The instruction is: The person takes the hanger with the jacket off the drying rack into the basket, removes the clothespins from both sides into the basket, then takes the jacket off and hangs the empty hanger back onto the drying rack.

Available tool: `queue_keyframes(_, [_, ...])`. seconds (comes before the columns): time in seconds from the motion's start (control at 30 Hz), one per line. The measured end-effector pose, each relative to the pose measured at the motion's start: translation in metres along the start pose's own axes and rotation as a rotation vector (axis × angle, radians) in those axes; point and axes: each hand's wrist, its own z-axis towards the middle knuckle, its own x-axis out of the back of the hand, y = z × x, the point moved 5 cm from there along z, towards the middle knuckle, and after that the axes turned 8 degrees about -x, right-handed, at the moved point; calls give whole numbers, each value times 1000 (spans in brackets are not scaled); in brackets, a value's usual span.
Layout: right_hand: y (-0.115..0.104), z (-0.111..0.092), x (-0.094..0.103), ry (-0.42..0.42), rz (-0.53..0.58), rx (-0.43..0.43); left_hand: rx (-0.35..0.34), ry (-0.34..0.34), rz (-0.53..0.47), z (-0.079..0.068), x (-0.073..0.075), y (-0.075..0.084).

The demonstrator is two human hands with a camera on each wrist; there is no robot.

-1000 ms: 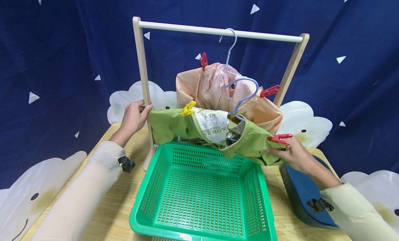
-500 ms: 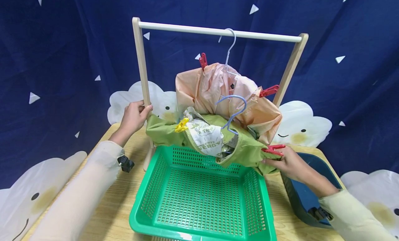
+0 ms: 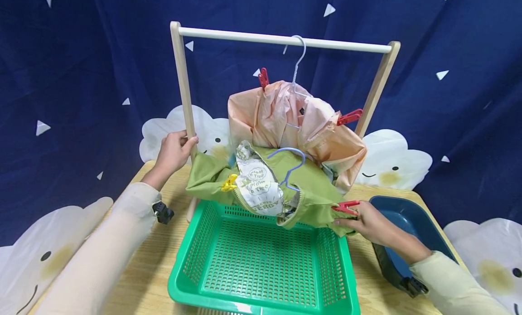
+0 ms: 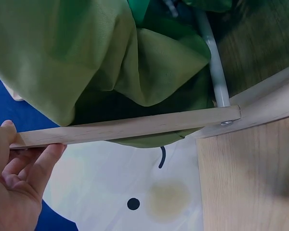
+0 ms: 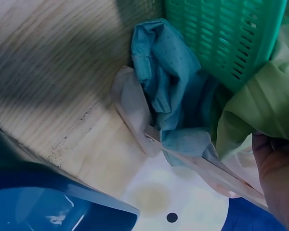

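Note:
My left hand (image 3: 173, 152) grips the left wooden upright (image 3: 183, 88) of a small clothes rack, thumb on one side and fingers behind in the left wrist view. My right hand (image 3: 375, 222) pinches the right end of a green jacket (image 3: 310, 174), beside a red clothespin (image 3: 345, 207) clipped there. The jacket sags across the back of a green basket (image 3: 179, 274), its printed white lining showing. A lilac hanger (image 3: 290, 170) sits inside its neck, hook off the rail. A yellow clothespin (image 3: 229, 183) is clipped on its left shoulder.
Behind, a peach jacket (image 3: 244, 113) with two red clothespins hangs by its hanger from the white rail (image 3: 240, 36). A teal cloth (image 5: 168, 72) lies beside the basket near the rack foot. At the right stands a dark blue bin (image 3: 379, 256).
My right hand has lowered the green jacket's right side and moved slightly left. The jacket and its hanger hook have dropped towards the basket, away from the rail. My left hand stays on the upright.

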Motion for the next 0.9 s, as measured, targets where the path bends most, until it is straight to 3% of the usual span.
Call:
queue_keyframes(0.3, [1,3,-5,-24,-61,12,10,4,15,1,0,0])
queue_keyframes(0.53, [-5,9,-9,-66,-183,52,27,-8,-8,0,-3,-1])
queue_keyframes(0.9, [0,12,-13,-46,-181,19,45,-28,-91,-6,1,0])
